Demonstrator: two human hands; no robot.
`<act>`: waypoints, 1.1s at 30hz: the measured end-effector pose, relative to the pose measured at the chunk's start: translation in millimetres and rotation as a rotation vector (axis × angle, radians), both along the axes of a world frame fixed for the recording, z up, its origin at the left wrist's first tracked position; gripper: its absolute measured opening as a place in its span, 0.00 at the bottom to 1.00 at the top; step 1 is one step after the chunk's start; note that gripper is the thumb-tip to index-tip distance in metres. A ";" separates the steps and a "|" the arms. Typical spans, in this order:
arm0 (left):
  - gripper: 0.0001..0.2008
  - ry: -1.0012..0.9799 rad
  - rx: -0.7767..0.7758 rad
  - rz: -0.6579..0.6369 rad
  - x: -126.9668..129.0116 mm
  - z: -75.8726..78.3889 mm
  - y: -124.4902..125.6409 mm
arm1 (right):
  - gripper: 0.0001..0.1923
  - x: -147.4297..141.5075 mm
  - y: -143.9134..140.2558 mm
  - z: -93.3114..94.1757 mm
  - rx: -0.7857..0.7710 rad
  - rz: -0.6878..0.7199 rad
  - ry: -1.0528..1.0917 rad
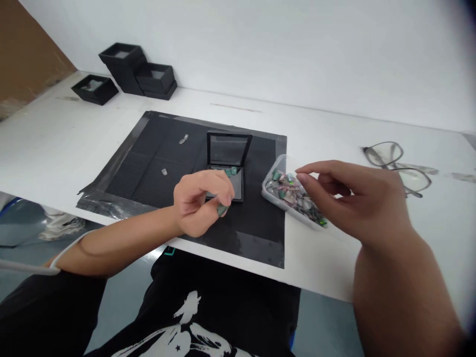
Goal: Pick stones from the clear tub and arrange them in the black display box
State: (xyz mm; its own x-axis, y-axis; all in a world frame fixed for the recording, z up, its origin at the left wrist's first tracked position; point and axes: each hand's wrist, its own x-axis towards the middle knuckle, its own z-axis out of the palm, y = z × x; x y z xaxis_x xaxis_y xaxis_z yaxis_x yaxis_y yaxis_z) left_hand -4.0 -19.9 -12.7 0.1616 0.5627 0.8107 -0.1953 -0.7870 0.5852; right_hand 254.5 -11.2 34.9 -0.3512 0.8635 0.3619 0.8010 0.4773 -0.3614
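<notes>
My left hand hovers over the front of a small open black case on a black mat. It pinches a small green chip between its fingertips. Two more green chips lie inside the case near its hinge. My right hand reaches over a clear plastic tray filled with several small green and pink parts. Its thumb and fingertips are close together above the tray, and I cannot see a part between them.
Two small metal pieces lie on the mat. Stacked black boxes stand at the back left of the white table. A pair of glasses lies at the right. The table's front edge runs just below my hands.
</notes>
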 end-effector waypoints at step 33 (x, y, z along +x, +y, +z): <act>0.13 0.283 0.100 0.029 1.6 -1.6 -4.1 | 0.19 -74.0 -36.0 -30.7 -0.240 0.469 0.855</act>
State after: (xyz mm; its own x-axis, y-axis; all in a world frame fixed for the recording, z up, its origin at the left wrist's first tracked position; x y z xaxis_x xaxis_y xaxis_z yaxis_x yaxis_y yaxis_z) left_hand -2.4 -24.0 -14.3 0.3745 0.4900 0.7872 -0.0117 -0.8464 0.5325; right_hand 180.5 -47.2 4.1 -0.3782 0.7876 0.4864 -0.0225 0.5175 -0.8554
